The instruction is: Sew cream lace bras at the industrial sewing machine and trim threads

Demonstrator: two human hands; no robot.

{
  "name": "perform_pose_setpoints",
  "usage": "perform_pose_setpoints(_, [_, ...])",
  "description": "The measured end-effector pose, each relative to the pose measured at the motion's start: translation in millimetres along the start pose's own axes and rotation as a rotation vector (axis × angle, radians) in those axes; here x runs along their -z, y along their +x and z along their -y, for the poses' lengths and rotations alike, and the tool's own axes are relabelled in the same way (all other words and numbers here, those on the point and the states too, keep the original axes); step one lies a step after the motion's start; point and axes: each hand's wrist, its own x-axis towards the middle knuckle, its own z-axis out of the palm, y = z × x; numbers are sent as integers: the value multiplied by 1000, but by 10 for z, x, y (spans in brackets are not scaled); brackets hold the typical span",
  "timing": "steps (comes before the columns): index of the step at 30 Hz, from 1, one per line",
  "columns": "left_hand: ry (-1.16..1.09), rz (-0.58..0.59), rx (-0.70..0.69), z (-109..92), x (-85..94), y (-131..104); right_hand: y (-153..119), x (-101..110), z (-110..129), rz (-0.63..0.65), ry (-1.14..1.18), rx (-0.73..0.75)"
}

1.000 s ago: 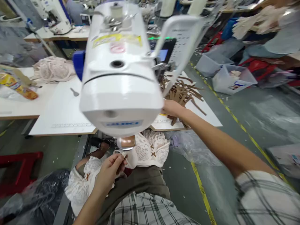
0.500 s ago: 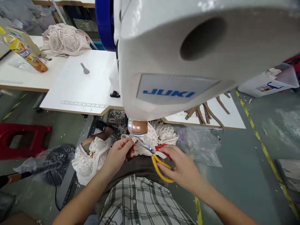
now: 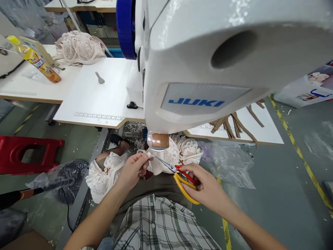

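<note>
My left hand (image 3: 134,170) pinches a narrow strip at the edge of a white lace bra (image 3: 170,154), just below the sewing machine's head. In my right hand (image 3: 205,184) is a pair of scissors (image 3: 172,168) with one red and one yellow handle, my fingers through the loops. Their blades look nearly closed, and the tips point left, close to my left fingertips. Another white lace bra (image 3: 104,178) with a small brown bow hangs to the left of my left hand, partly behind my forearm.
The white JUKI machine (image 3: 197,100) looms overhead. On the white worktop (image 3: 104,93) lies a small grey spoon-shaped tool (image 3: 99,78); brown straps (image 3: 236,125) hang at the right. A drink bottle (image 3: 39,62), a red stool (image 3: 28,152) and a plastic bag (image 3: 231,163) are around.
The whole view has shifted slightly, moving the scene to the right. The scissors' blades look more closed, and their tips are a little further from my left fingers, which still pinch the fabric.
</note>
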Motion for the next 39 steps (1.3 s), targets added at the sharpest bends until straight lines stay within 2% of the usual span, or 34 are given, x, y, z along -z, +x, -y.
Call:
perform_pose_setpoints(5, [33,-67,-48,5,-1,-9,38,-75,67,34,31,-23])
perform_pose_setpoints(11, [209,-110,-131,-6,-15,-19,199,-178,98,93,42,-52])
perform_pose_setpoints(16, [319,-122,-161,-38,12,-13,287,-150,110,103,81,-53])
perform_pose_setpoints(21, [324,-145,-170,-52,-14,-18,250,-114,113,105,131,-64])
perform_pose_setpoints(23, [235,-154,-155,-39,-33,-18,185,-131,82,90,122,-73])
perform_pose_setpoints(26, [19,-143,-119,-12,-51,-14,84,-104,-32,41,76,-85])
perform_pose_setpoints(28, [-54,-130,-102,-6,-61,-13,91,18,-154,-19,6,-99])
perform_pose_setpoints(30, [-71,-119,-84,-17,-77,-15,218,246,-292,-118,-108,-119])
perform_pose_setpoints(33, [-77,-93,-64,-63,-117,-28,577,689,-452,-302,-334,-127])
perform_pose_setpoints(35, [-67,-69,-57,-109,-144,-45,786,908,-455,-389,-480,-47])
perform_pose_setpoints(37, [-44,-37,-33,-162,-162,-69,867,933,-342,-477,-536,48])
perform_pose_setpoints(39, [8,43,36,-221,-173,-93,815,727,-156,-463,-452,177])
